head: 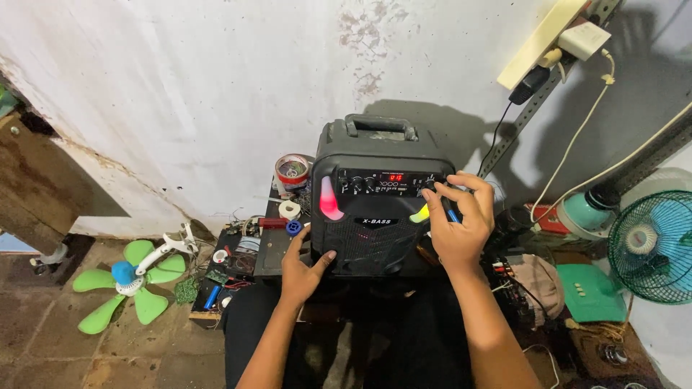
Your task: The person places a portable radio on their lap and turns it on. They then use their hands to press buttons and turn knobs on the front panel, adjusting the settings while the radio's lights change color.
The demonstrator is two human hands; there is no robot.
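Note:
A black portable speaker [375, 216] with a carry handle, a lit red display and glowing pink and yellow lights stands upright in front of me. My left hand [303, 270] rests against its lower left corner, thumb on the front grille. My right hand [458, 220] is at its upper right, with the fingertips pinching a knob on the control panel; a blue object shows under the fingers.
Left of the speaker lie a tape roll [292, 171], small parts and circuit boards [238, 259]. A green fan blade assembly [130, 281] is on the floor at left. A teal fan [652, 245] stands at right. A power strip [548, 36] with plugs hangs on the wall.

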